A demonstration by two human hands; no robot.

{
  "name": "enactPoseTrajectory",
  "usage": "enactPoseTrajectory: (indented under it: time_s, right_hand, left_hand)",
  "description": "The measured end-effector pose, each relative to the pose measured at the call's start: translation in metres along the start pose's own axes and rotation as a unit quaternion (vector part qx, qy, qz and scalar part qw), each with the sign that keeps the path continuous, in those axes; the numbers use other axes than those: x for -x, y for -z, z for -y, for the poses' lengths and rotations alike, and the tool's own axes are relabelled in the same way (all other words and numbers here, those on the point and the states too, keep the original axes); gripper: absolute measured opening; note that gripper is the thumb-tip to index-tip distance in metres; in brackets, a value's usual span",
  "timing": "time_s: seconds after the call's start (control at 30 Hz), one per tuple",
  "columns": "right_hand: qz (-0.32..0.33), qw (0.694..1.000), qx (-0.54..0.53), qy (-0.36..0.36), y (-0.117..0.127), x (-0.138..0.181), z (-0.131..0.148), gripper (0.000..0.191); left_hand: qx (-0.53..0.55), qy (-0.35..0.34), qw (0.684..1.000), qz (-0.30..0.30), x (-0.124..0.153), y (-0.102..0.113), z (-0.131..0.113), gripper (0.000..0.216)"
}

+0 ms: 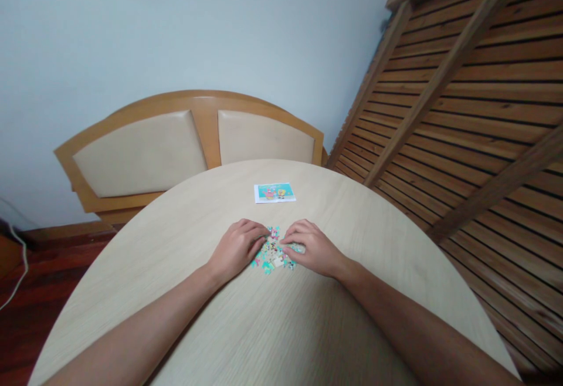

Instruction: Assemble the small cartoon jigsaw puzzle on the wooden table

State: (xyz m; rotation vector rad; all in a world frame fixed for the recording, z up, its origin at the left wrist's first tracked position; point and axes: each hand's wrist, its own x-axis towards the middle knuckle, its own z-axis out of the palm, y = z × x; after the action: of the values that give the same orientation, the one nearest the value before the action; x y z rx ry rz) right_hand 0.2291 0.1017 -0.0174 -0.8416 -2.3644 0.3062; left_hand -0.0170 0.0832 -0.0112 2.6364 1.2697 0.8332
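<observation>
A small heap of loose jigsaw pieces, mostly teal and pink, lies in the middle of a round pale wooden table. My left hand rests on the heap's left side with its fingers curled down onto the pieces. My right hand lies on the right side, fingers bent and pressed on the pieces. Whether either hand pinches a piece is hidden by the fingers. Beyond the heap lies a small printed picture card with cartoon figures.
Behind the table leans a wooden headboard with two cream padded panels against a pale wall. A slatted wooden bed frame stands tilted at the right. Dark red floor and a white cable show at the left.
</observation>
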Motion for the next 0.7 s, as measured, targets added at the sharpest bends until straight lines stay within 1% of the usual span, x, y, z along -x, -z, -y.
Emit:
enactPoseTrajectory:
  time_s: [0.07,0.27,0.47,0.7]
  right_hand:
    - [-0.001,1.000,0.014,0.000,0.000,-0.001,0.003,0.009]
    - [-0.006,0.999,0.052,-0.006,-0.002,-0.002,0.004,0.012]
    - [-0.044,0.996,0.034,-0.070,-0.005,-0.002,-0.005,0.012]
    - [-0.075,0.985,0.059,-0.142,-0.007,-0.002,-0.015,0.013]
  left_hand:
    - [0.005,-0.022,1.000,0.012,0.000,-0.001,-0.002,0.023]
    - [0.016,-0.042,0.998,0.038,0.001,-0.006,0.000,0.027]
    - [-0.006,-0.053,0.997,0.058,0.000,-0.004,-0.003,0.031]
    - [-0.007,-0.055,0.996,0.074,0.000,-0.003,-0.005,0.037]
